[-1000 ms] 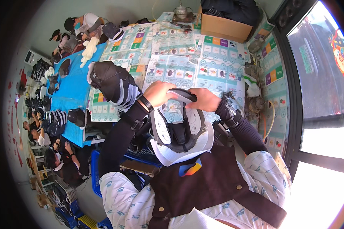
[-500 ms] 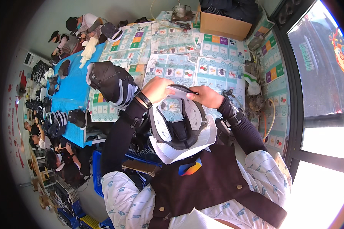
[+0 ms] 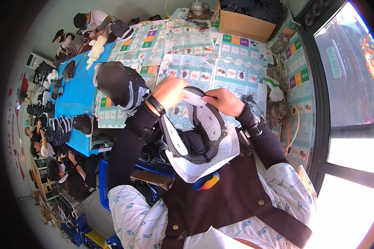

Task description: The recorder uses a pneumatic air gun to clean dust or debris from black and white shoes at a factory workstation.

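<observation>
I hold a cap (image 3: 183, 164) with its inside turned up, in front of my brown apron. Its white brim side is nearest my body, and white padded panels and dark lining show within. My left hand (image 3: 170, 93) grips the far edge of the band, fingers closed on it. Beside it, my right hand (image 3: 226, 102) pinches the same edge, thumb on the inside. Left of my left hand, a stack of dark caps (image 3: 116, 85) with light brims lies on the paper-covered table (image 3: 187, 76).
A blue-covered table (image 3: 75, 99) with caps and white gloves (image 3: 96, 52) adjoins on the left. Several people work beyond it. A cardboard box (image 3: 247, 29) of dark items stands at the back right. A blue crate (image 3: 104, 186) sits low beside my left arm. A glass door (image 3: 349, 74) is right.
The cap has tilted and shifted slightly right and toward me, showing more of its inside. My left hand has moved up a little along the edge.
</observation>
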Motion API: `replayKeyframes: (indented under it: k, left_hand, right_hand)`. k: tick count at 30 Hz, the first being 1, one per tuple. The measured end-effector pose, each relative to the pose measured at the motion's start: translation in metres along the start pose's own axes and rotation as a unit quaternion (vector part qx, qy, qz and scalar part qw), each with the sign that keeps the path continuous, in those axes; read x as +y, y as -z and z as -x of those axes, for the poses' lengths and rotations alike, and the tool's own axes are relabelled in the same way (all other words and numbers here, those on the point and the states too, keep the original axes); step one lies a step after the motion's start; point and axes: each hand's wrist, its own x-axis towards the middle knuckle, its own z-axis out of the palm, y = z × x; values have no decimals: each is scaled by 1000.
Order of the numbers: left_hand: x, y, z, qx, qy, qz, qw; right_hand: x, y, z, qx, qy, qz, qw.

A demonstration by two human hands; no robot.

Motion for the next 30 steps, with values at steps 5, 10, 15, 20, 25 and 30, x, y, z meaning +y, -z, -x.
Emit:
replayKeyframes:
  k: [5, 10, 15, 20, 25, 30]
  left_hand:
    - [-2, 2, 2, 9, -20, -39, 999]
    - [2, 5, 8, 37, -24, -43, 998]
    - [0, 6, 17, 43, -8, -16, 999]
    - [-14, -13, 30, 67, -55, 71, 994]
    - [-10, -14, 38, 19, -20, 105, 994]
    - [-10, -24, 43, -9, 0, 93, 996]
  right_hand:
    - [-11, -7, -3, 58, 24, 55, 996]
    - [-17, -7, -3, 66, 16, 87, 994]
    - [-29, -2, 4, 68, 8, 26, 997]
    - [-28, -12, 4, 2, 21, 40, 999]
    - [-27, -24, 12, -10, -17, -1, 1000]
    - [-18, -33, 16, -5, -16, -46, 999]
